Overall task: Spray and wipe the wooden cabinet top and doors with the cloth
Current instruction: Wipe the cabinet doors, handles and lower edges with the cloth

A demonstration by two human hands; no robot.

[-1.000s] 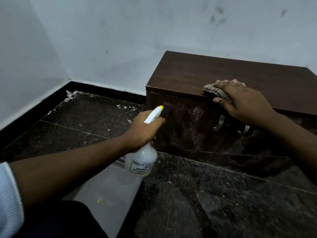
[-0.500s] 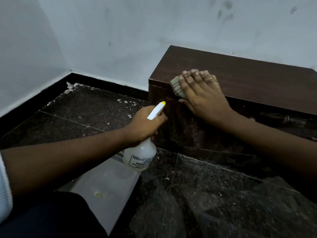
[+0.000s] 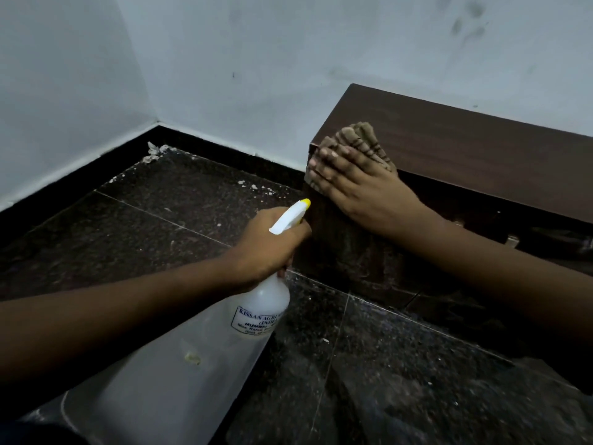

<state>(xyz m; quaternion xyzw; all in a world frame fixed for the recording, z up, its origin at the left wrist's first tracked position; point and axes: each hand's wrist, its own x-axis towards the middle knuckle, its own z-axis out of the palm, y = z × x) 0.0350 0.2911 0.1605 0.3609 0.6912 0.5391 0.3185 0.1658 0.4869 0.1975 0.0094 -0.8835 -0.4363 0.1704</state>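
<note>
Walls (image 3: 288, 53) of pale grey meet in a corner above a dark speckled stone floor (image 3: 401, 364), with a black skirting band along their base and pale crumbs of debris (image 3: 154, 152) lying near the corner. Against the far wall stands the dark wooden cabinet (image 3: 465, 149), low on the floor, its top bare apart from the cloth at its near left corner. The left hand (image 3: 266, 248) hovers just in front of the cabinet's left edge, fingers wrapped around the neck of a translucent spray bottle (image 3: 260, 313) with a white trigger head and yellow nozzle tip pointing toward the cabinet; a printed label shows on its side. The right hand (image 3: 356, 184) lies flat with fingers together and extended, pressing a tan striped cloth (image 3: 362, 136) over the cabinet's top front left corner, the cloth draped across the edge.
</note>
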